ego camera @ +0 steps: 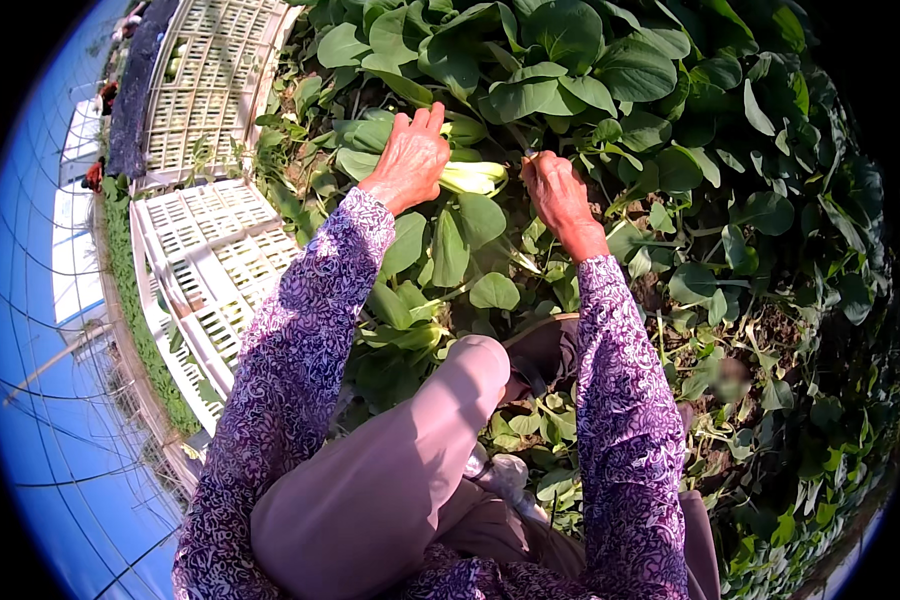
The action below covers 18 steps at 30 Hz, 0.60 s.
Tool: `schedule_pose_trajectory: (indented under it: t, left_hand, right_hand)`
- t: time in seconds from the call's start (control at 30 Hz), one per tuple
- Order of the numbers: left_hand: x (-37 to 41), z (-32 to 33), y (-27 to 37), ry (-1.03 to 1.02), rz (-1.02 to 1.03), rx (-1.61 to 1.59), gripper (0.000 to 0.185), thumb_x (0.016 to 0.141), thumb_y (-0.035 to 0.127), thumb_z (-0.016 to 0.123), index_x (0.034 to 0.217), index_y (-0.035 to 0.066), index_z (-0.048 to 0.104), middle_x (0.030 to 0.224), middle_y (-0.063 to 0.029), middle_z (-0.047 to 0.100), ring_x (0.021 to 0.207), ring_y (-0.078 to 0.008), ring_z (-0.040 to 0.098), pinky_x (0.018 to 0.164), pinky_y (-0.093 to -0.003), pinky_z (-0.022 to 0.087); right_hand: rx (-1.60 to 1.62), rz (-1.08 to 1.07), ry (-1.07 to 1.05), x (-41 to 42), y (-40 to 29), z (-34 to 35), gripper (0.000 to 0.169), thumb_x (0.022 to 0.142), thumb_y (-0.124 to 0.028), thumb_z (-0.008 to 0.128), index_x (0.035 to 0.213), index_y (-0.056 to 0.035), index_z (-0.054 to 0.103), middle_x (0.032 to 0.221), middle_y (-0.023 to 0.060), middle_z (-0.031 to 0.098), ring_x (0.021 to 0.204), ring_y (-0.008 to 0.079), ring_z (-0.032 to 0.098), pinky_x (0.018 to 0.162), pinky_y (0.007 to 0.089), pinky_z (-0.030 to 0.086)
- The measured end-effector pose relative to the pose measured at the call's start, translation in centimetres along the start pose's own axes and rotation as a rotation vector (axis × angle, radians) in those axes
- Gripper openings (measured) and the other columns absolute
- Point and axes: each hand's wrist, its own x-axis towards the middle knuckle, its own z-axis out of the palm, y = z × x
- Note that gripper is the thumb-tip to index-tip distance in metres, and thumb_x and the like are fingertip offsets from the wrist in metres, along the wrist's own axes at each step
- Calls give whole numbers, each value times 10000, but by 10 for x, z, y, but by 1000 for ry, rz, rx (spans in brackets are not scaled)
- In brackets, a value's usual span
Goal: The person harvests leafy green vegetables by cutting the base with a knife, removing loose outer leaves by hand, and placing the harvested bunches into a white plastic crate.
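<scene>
My left hand (412, 161) lies palm down across a cut head of bok choy (476, 178), its pale stem end pointing right and its leaves to the left. The fingers stretch forward and the thumb is hidden, so whether the hand grips the head cannot be told. To the right, my right hand (559, 191) is curled beside the stems of the growing plants (562, 90). A small bright glint shows at its fingertips; what it holds, if anything, is not clear. More bok choy (420, 337) lies near my left knee.
Two white slatted plastic crates (214, 82) (217, 255) stand to the left, with a dark cloth-like strip (139, 90) beyond the far one. My bent knee (484, 360) is close below my hands. Low weeds and soil (750, 375) cover the ground at right.
</scene>
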Motion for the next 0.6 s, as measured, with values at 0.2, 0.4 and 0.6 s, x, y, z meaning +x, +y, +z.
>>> schedule_pose_trajectory:
  t: [0.2,0.4,0.6]
  left_hand:
    - [-23,19,-13,1,-91,-167,350,462,85,636,794,-13,584,1143,-179,459,972,-288,444,739,-376,364]
    - [-17,19,-13,41,-12,-176,340,462,78,620,784,-23,578,1045,-166,503,1000,-299,439,771,-374,349]
    - [-21,35,-24,85,-7,-230,286,465,53,589,741,-9,551,869,-167,527,866,-330,514,737,-425,386]
  right_hand:
    - [192,215,-290,5,-2,6,306,876,-310,455,948,-17,504,977,207,555,845,415,548,705,500,458]
    - [257,188,-255,6,4,30,297,881,-282,449,933,1,521,932,242,552,875,444,516,733,479,444]
    - [461,184,-347,22,-5,45,224,838,-194,499,822,26,536,855,266,550,831,443,508,732,468,429]
